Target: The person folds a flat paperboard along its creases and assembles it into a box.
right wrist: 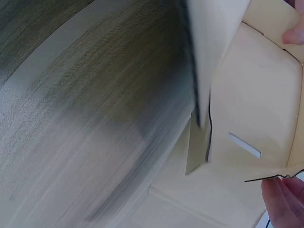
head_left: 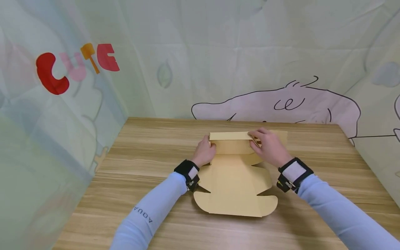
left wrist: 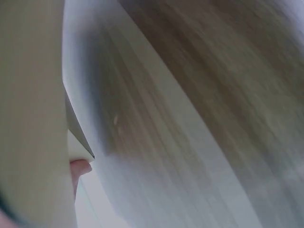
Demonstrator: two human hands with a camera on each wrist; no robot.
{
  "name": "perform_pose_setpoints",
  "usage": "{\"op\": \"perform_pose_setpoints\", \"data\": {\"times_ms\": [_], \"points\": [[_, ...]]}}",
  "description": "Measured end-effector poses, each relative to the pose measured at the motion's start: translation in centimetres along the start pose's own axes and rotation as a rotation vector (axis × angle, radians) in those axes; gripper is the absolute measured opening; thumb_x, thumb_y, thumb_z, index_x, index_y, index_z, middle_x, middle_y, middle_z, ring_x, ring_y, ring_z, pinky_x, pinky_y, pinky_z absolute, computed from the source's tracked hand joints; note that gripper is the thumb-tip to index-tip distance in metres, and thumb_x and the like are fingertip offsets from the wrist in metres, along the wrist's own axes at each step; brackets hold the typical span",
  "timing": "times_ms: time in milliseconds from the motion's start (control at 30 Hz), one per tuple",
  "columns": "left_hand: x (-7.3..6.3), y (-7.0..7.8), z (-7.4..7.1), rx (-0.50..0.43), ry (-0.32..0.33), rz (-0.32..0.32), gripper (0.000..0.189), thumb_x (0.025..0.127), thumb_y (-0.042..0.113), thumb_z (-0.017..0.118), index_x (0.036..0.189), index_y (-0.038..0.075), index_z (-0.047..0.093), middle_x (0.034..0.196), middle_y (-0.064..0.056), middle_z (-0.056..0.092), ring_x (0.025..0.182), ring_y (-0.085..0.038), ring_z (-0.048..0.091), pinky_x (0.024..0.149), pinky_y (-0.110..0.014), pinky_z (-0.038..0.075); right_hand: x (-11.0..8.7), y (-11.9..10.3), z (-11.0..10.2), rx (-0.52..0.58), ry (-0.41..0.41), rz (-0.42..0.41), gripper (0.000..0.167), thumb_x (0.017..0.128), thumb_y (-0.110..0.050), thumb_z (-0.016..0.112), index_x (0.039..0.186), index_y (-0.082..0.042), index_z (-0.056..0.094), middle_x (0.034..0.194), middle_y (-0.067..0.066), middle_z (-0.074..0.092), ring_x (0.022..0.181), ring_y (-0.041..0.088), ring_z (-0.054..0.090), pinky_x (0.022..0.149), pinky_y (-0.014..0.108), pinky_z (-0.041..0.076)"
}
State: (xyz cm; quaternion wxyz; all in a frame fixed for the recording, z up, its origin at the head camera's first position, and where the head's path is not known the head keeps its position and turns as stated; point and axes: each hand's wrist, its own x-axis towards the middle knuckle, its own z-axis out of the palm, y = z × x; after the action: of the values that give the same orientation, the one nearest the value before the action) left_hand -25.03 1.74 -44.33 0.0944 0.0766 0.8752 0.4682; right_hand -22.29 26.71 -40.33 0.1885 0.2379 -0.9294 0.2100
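Observation:
A partly folded cardboard box (head_left: 234, 184) lies on the table, its near panel flat with rounded side flaps spread out. At its far end a wall (head_left: 232, 147) stands up, with a narrow strip folded over its top. My left hand (head_left: 204, 152) grips the left end of that wall, the thumb on the inner side. At the right end, my right hand (head_left: 268, 146) pinches the edge of a flap between thumb and fingers. In the right wrist view those fingertips (right wrist: 280, 199) hold the thin cardboard edge, near a slot in the panel. Cardboard mostly fills the left side of the left wrist view.
The wood-grain table (head_left: 140, 163) extends around the box on all sides. Behind it and to the left hangs a printed cloth backdrop (head_left: 175, 52). Another cardboard flap (head_left: 281, 135) sticks out to the right behind my right hand.

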Motion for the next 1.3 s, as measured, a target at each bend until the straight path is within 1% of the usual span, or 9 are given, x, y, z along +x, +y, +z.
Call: {"op": "perform_pose_setpoints", "data": {"times_ms": [100, 267, 467, 567, 767, 867, 1033, 1200, 1300], "points": [[-0.1, 0.2, 0.2, -0.022, -0.010, -0.002, 0.053, 0.104, 0.017, 0.040, 0.151, -0.005, 0.031, 0.086, -0.007, 0.048, 0.060, -0.015, 0.043, 0.058, -0.027, 0.040, 0.1, -0.1, 0.1, 0.018, -0.002, 0.027, 0.025, 0.090, 0.002, 0.066, 0.113, 0.010, 0.069, 0.104, 0.026, 0.069, 0.080, 0.033, 0.072, 0.068, 0.038, 0.063], [-0.3, 0.3, 0.5, -0.039, -0.015, 0.000, 0.057, 0.104, 0.017, 0.039, 0.155, -0.004, 0.025, 0.085, -0.005, 0.045, 0.056, -0.013, 0.039, 0.057, -0.026, 0.038, 0.2, -0.3, 0.1, 0.073, -0.018, 0.117, 0.025, 0.091, 0.005, 0.062, 0.114, 0.012, 0.067, 0.109, 0.030, 0.068, 0.090, 0.040, 0.072, 0.074, 0.042, 0.062], [-0.3, 0.3, 1.0, -0.024, 0.001, 0.005, 0.059, 0.103, 0.018, 0.040, 0.155, -0.004, 0.024, 0.096, -0.013, 0.053, 0.060, -0.015, 0.041, 0.060, -0.027, 0.038, 0.4, -0.6, 0.2, 0.135, -0.030, 0.223, 0.027, 0.091, 0.002, 0.058, 0.115, 0.012, 0.066, 0.113, 0.033, 0.069, 0.096, 0.044, 0.071, 0.080, 0.051, 0.061], [-0.4, 0.4, 1.1, -0.009, 0.006, 0.011, 0.059, 0.102, 0.017, 0.040, 0.153, -0.006, 0.026, 0.102, -0.019, 0.057, 0.062, -0.016, 0.043, 0.064, -0.029, 0.042, 0.4, -0.8, 0.0, 0.154, -0.058, 0.272, 0.026, 0.091, 0.001, 0.060, 0.114, 0.011, 0.066, 0.112, 0.033, 0.069, 0.096, 0.045, 0.071, 0.082, 0.053, 0.060], [-0.4, 0.2, 1.3, 0.016, 0.015, 0.029, 0.054, 0.102, 0.017, 0.040, 0.151, -0.005, 0.031, 0.116, -0.024, 0.062, 0.073, -0.021, 0.050, 0.074, -0.034, 0.047, 0.2, -0.7, 0.0, 0.170, -0.115, 0.295, 0.023, 0.089, -0.001, 0.065, 0.110, 0.010, 0.064, 0.110, 0.031, 0.068, 0.098, 0.044, 0.071, 0.082, 0.051, 0.061], [-0.1, 0.0, 1.3, 0.023, 0.011, 0.031, 0.051, 0.103, 0.018, 0.040, 0.149, -0.003, 0.034, 0.112, -0.022, 0.063, 0.074, -0.021, 0.051, 0.072, -0.033, 0.046, 0.2, -0.5, 0.0, 0.217, -0.131, 0.328, 0.023, 0.090, -0.002, 0.063, 0.111, 0.009, 0.063, 0.117, 0.031, 0.067, 0.104, 0.046, 0.069, 0.084, 0.051, 0.060], [0.1, -0.1, 1.3, 0.017, 0.006, 0.023, 0.053, 0.103, 0.018, 0.040, 0.151, -0.003, 0.033, 0.110, -0.022, 0.062, 0.072, -0.020, 0.049, 0.070, -0.032, 0.044, 0.3, -0.5, -0.3, 0.292, -0.157, 0.395, 0.026, 0.092, -0.005, 0.062, 0.116, 0.007, 0.062, 0.127, 0.031, 0.063, 0.112, 0.047, 0.066, 0.087, 0.050, 0.060], [-0.1, 0.1, 1.3, 0.016, 0.010, 0.030, 0.050, 0.103, 0.016, 0.040, 0.149, -0.004, 0.034, 0.101, -0.018, 0.061, 0.069, -0.020, 0.049, 0.066, -0.031, 0.043, 0.3, -0.7, -0.5, 0.332, -0.174, 0.441, 0.029, 0.092, -0.006, 0.065, 0.118, 0.007, 0.062, 0.129, 0.030, 0.062, 0.114, 0.046, 0.065, 0.088, 0.049, 0.060], [-0.1, 0.1, 1.4, 0.022, 0.015, 0.031, 0.050, 0.103, 0.016, 0.041, 0.149, -0.004, 0.034, 0.098, -0.015, 0.060, 0.068, -0.019, 0.048, 0.065, -0.029, 0.042, 0.1, -0.7, -0.5, 0.346, -0.175, 0.441, 0.029, 0.091, -0.004, 0.067, 0.117, 0.007, 0.062, 0.128, 0.030, 0.062, 0.114, 0.046, 0.065, 0.089, 0.048, 0.060]]}}
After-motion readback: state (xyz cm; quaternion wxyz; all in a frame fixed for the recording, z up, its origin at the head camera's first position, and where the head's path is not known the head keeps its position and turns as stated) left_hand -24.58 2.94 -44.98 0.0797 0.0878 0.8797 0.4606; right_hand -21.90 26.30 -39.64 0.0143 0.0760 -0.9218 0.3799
